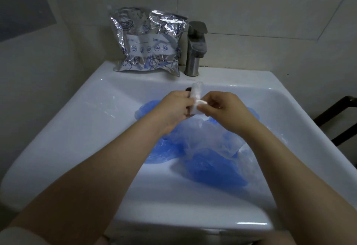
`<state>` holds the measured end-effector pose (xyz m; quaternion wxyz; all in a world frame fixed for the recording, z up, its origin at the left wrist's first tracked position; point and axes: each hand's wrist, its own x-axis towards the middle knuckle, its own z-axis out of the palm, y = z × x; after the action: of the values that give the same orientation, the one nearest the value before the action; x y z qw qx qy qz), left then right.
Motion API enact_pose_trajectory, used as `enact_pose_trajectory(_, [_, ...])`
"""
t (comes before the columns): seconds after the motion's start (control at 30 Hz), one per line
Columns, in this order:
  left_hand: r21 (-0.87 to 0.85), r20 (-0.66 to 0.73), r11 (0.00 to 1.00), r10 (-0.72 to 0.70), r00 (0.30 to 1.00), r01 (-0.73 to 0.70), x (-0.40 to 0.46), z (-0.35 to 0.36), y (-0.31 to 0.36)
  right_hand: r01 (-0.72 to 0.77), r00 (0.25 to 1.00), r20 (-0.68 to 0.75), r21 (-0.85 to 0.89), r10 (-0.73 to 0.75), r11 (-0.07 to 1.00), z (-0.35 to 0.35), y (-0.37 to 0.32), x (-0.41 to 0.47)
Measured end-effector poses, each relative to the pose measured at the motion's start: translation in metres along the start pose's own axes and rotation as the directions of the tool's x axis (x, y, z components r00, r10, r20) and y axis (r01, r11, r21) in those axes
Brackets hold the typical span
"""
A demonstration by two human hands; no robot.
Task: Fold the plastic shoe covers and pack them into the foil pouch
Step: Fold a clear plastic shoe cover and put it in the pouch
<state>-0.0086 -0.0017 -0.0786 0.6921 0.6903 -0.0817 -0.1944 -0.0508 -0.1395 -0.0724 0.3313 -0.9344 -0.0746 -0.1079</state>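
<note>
A small, tightly folded clear plastic shoe cover [197, 95] is pinched between my left hand [172, 109] and my right hand [226, 109] above the sink basin. Both hands grip it, the left on its side, the right on its lower end. Below my hands, a loose heap of blue and clear shoe covers [208, 155] lies in the white sink [77, 128]. The silver foil pouch [147, 40], printed with blue sea-food drawings and a white label, stands on the sink's back ledge against the wall, left of the tap.
A steel tap [195, 49] rises at the back of the sink, right of the pouch. Tiled walls close in behind and on the left. A dark metal rack [336, 115] shows at the right edge.
</note>
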Motion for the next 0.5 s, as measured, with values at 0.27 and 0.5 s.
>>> enact_pose_trajectory(0.27, [-0.076, 0.091, 0.997, 0.028, 0.995, -0.021, -0.0041, 0.0028, 0.0010, 0.012, 0.967, -0.254, 0.169, 0.031, 0.986, 0.0053, -0.0040, -0.0002])
enact_pose_trajectory(0.5, [-0.427, 0.131, 0.900, -0.032, 0.991, 0.086, -0.0073, -0.0008, 0.0080, 0.314, 0.930, -0.145, -0.166, -0.338, 0.935, 0.0040, 0.0013, 0.0000])
